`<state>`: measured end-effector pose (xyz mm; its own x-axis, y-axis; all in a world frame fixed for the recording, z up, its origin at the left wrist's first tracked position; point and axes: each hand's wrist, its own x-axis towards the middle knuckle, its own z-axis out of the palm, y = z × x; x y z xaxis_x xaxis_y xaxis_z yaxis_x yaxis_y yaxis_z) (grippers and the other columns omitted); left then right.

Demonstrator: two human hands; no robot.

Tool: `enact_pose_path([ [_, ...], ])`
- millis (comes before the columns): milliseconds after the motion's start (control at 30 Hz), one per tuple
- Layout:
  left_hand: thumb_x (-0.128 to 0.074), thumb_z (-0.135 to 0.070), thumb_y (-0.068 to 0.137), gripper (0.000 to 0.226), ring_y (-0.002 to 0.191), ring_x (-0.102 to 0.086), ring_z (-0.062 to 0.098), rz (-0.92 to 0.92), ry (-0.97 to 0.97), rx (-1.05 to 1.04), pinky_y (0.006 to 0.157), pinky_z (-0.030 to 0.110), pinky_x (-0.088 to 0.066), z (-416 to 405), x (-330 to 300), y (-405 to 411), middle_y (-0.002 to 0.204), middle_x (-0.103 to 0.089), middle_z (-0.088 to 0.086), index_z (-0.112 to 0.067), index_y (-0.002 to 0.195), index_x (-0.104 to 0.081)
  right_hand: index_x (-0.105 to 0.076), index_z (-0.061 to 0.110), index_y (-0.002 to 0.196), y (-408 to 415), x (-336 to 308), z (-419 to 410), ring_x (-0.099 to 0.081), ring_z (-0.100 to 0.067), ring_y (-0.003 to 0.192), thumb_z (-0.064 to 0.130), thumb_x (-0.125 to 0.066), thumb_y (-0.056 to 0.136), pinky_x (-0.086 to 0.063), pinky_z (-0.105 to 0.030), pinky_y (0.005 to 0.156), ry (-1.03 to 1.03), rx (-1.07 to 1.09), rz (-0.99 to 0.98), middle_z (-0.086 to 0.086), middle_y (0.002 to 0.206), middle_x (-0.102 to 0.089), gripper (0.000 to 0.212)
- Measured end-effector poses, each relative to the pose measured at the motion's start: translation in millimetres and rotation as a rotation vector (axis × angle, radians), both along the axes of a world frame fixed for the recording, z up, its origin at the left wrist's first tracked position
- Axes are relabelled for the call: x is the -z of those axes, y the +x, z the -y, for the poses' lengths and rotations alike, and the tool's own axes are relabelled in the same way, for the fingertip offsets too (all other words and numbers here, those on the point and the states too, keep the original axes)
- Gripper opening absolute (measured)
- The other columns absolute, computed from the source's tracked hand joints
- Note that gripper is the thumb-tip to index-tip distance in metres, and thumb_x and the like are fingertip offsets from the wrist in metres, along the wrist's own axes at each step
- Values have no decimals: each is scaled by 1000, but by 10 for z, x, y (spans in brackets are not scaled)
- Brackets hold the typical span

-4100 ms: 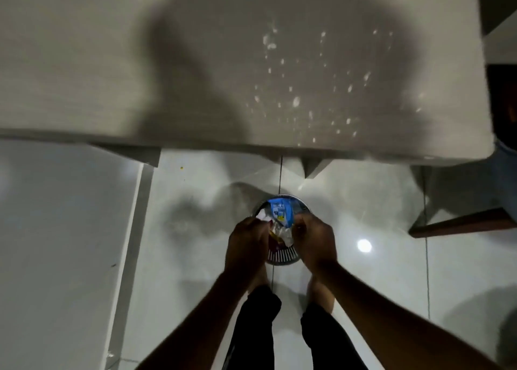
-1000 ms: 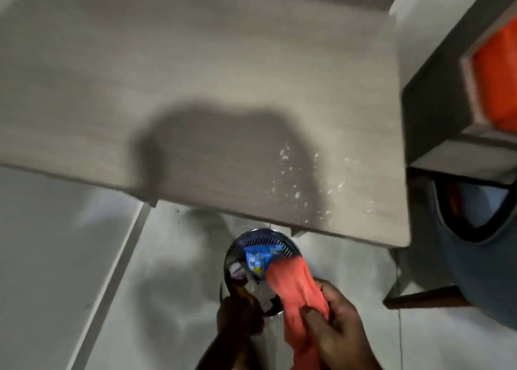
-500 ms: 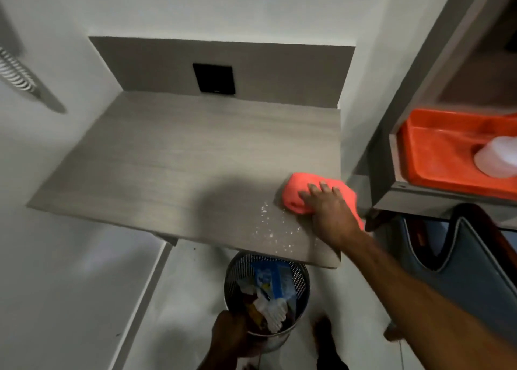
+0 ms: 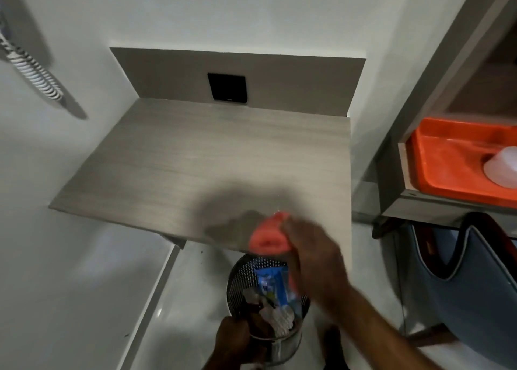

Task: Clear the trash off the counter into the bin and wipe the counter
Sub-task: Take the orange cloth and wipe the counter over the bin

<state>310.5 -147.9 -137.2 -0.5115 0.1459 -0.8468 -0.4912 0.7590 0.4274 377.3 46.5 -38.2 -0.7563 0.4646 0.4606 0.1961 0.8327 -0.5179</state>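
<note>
Wiping is the step in hand, and it turns on one relation: the mesh bin sits directly below the near edge of the counter, so whatever the orange cloth drags off that edge should drop straight in. The right hand is closed around the bunched cloth at the counter's near right corner, half over the lip, forearm reaching in from the lower right; motion blur makes it hard to say whether the cloth is touching the surface. The left hand is low, fingers wrapped on the bin's near rim, steadying it under the edge. Inside the bin lie a blue wrapper and crumpled white scraps. The counter's long axis runs left to right, and its left stretch looks bare. The right hand is the nearer one to it.
</note>
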Motion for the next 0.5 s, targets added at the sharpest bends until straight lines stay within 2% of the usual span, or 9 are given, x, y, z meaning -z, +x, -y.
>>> enact_pose_path([
  [33, -53, -21, 94, 31, 66, -71, 26, 27, 20, 4, 53, 26, -59, 18, 6, -35, 83, -70, 14, 1, 111, -65, -56, 30, 125, -238, -144, -279, -61, -15, 107, 32, -37, 102, -49, -29, 93, 39, 12, -7, 6, 121, -65, 30],
  [67, -58, -25, 91, 31, 69, -73, 32, 56, 44, -6, 56, 28, -58, 12, 13, -73, 82, -72, 19, 0, 104, -70, -54, 34, 127, -490, -226, -564, -60, -16, 110, 33, -35, 99, -46, -30, 93, 52, 2, 83, 7, 126, -64, 33],
  [133, -66, -37, 84, 38, 68, -74, 42, 100, 59, -39, 59, 36, -58, 18, 27, -166, 79, -74, 28, 0, 84, -77, -44, 26, 140, -883, -155, -979, -49, -24, 130, 27, -39, 92, -36, -41, 108, 46, -6, 393, -4, 145, -53, 48],
  [200, -67, -43, 83, 48, 61, -73, 42, 126, 63, -61, 56, 41, -60, 51, 52, -249, 75, -75, 28, 5, 81, -75, -34, 20, 149, -1054, 122, -1121, -30, -28, 145, 25, -46, 95, -23, -51, 117, 5, -22, 712, -8, 158, -34, 56],
  [233, -67, -44, 84, 51, 60, -73, 42, 133, 75, -66, 55, 40, -59, 83, 78, -282, 74, -75, 28, 6, 82, -74, -35, 18, 148, -1069, 217, -1061, -28, -31, 146, 25, -50, 95, -21, -53, 117, -35, -16, 730, -10, 158, -33, 56],
  [300, -66, -44, 85, 52, 57, -72, 39, 146, 109, -68, 53, 36, -57, 135, 105, -327, 73, -75, 25, 7, 86, -73, -45, 15, 140, -923, 302, -769, -43, -35, 135, 24, -53, 91, -27, -56, 112, -101, -37, 556, -16, 145, -50, 51],
  [367, -66, -37, 86, 46, 53, -69, 36, 146, 117, -49, 53, 35, -55, 179, 105, -366, 68, -72, 24, 9, 86, -71, -48, 19, 132, -657, 400, -267, -53, -32, 124, 24, -58, 84, -33, -56, 108, -117, -101, 401, -11, 132, -61, 49],
  [400, -68, -31, 84, 41, 50, -68, 37, 146, 111, -14, 53, 36, -54, 203, 115, -393, 65, -71, 24, 9, 82, -71, -48, 20, 132, -514, 493, 35, -53, -30, 126, 20, -60, 81, -32, -55, 110, -106, -156, 375, -9, 134, -61, 52],
  [500, -73, -18, 81, 26, 58, -72, 42, 133, 56, 50, 57, 47, -62, 286, 212, -372, 64, -74, 22, 3, 66, -76, -57, 20, 134, 66, 981, 868, -49, -17, 135, 22, -49, 88, -28, -37, 119, -343, -189, 416, -6, 144, -55, 46],
])
